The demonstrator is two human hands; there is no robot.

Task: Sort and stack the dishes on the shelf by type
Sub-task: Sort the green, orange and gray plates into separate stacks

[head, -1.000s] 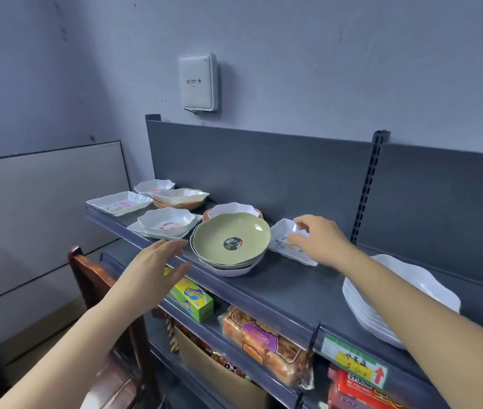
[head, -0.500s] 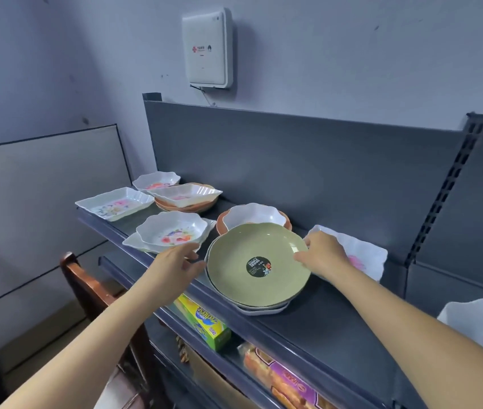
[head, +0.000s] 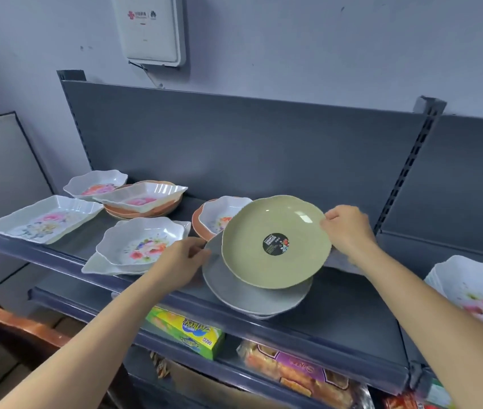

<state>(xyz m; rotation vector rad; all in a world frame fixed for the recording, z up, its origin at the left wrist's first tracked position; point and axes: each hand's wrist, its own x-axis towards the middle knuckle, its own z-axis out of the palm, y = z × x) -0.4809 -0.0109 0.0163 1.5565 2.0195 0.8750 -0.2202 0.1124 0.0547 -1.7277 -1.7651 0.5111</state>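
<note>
Taking the stickered plate [head: 275, 240] as the dial's centre: it sits tilted atop a plate stack [head: 249, 293] near the front edge of the top shelf [head: 352, 314]. The right hand [head: 349, 231] pinches its rim at 3 o'clock; the left hand [head: 184, 261] grips the stack's rim at 9 o'clock. At 11 o'clock, just behind, a small bowl [head: 221, 215] rests in a rear plate [head: 197, 224]. At 9 o'clock, beyond the left hand, a front bowl [head: 143, 242] sits on a flat dish [head: 98, 267]. Farther out at 10 o'clock lies a tray [head: 42, 219] at the shelf's end; behind it, a corner bowl [head: 95, 184] is beside a long dish [head: 140, 196] on stacked plates [head: 146, 212]. At 4 o'clock, well apart, stands a dish pile [head: 476, 290]. On the lower shelf [head: 66, 302], a box [head: 187, 332] lies at 7 o'clock and a packet [head: 293, 367] at 6.
</note>
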